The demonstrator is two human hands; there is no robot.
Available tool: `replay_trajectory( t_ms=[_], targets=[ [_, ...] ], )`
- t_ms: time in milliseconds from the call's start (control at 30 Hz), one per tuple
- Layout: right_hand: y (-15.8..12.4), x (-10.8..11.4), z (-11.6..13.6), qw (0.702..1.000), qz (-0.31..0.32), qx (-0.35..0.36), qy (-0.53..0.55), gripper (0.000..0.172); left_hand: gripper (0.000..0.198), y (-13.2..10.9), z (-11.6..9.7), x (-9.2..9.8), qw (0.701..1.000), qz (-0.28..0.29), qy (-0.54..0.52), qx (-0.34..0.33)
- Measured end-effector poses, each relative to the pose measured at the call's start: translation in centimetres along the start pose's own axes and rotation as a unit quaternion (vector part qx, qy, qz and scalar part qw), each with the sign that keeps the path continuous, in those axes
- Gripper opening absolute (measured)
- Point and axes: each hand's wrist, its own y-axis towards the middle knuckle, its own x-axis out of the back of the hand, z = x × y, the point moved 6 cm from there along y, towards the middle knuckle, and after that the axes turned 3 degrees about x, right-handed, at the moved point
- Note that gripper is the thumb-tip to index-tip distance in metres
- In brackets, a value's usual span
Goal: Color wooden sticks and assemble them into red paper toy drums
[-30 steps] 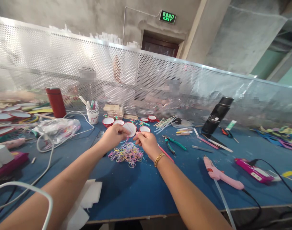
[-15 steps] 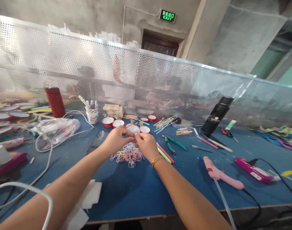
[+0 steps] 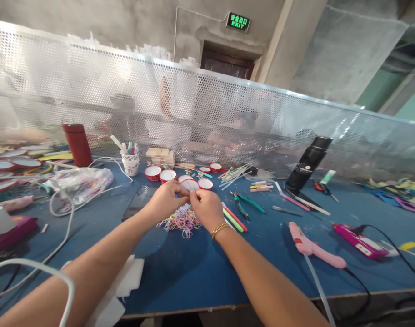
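Note:
My left hand point(image 3: 166, 200) and my right hand point(image 3: 207, 206) meet over the middle of the table, fingers pinched together. Between their fingertips is a small red-rimmed round piece with a white face point(image 3: 190, 185); whether it is a cup or a small drum I cannot tell. Fingers hide its lower edge. Below the hands lies a pile of coloured rubber bands point(image 3: 182, 222). Similar red-rimmed pieces stand just behind, among them one on the left point(image 3: 153, 172) and one on the right point(image 3: 205, 183). A dark flat tray-like thing point(image 3: 137, 202) lies beside my left wrist.
Teal pliers point(image 3: 243, 202) and coloured sticks point(image 3: 236, 218) lie right of my hands. Further right are a pink glue gun point(image 3: 316, 250), a power strip point(image 3: 360, 240) and a black bottle point(image 3: 307, 163). A pen cup point(image 3: 130, 163) and a red flask point(image 3: 77, 145) stand left. A perforated screen point(image 3: 207, 109) runs behind.
My right hand has shifted slightly left and turned a little at the wrist. Both hands stay pinched at the round piece; the table's things have not moved.

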Motion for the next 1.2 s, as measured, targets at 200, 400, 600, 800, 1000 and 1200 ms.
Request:
replay_trajectory(
  t_ms=[200, 400, 600, 800, 1000, 1200],
  targets=[
    [0.0, -0.1, 0.1, 1.000, -0.002, 0.003, -0.007, 0.040, 0.010, 0.0, -0.1, 0.1, 1.000, -0.008, 0.002, -0.007],
    [0.0, -0.3, 0.2, 1.000, 0.002, 0.021, 0.004, 0.041, 0.011, 0.1, 0.5, 0.3, 1.000, -0.019, 0.012, 0.000],
    [0.0, -0.4, 0.1, 0.999, -0.005, 0.040, 0.022, 0.041, 0.012, 0.1, 0.5, 0.5, 1.000, -0.018, 0.000, -0.009],
    [-0.2, -0.3, 0.5, 0.996, -0.029, 0.067, 0.051, 0.038, 0.012, 0.2, 0.7, 0.7, 0.999, -0.036, 0.011, 0.001],
    [-0.3, 0.9, 1.5, 0.985, -0.079, 0.115, 0.105, 0.034, 0.009, 0.2, 1.9, 1.2, 0.996, -0.046, -0.014, 0.070],
    [-0.2, 1.3, 2.0, 0.964, -0.048, 0.141, 0.219, 0.024, 0.008, 0.5, 2.7, 1.7, 0.993, -0.054, -0.022, 0.100]
  ],
)
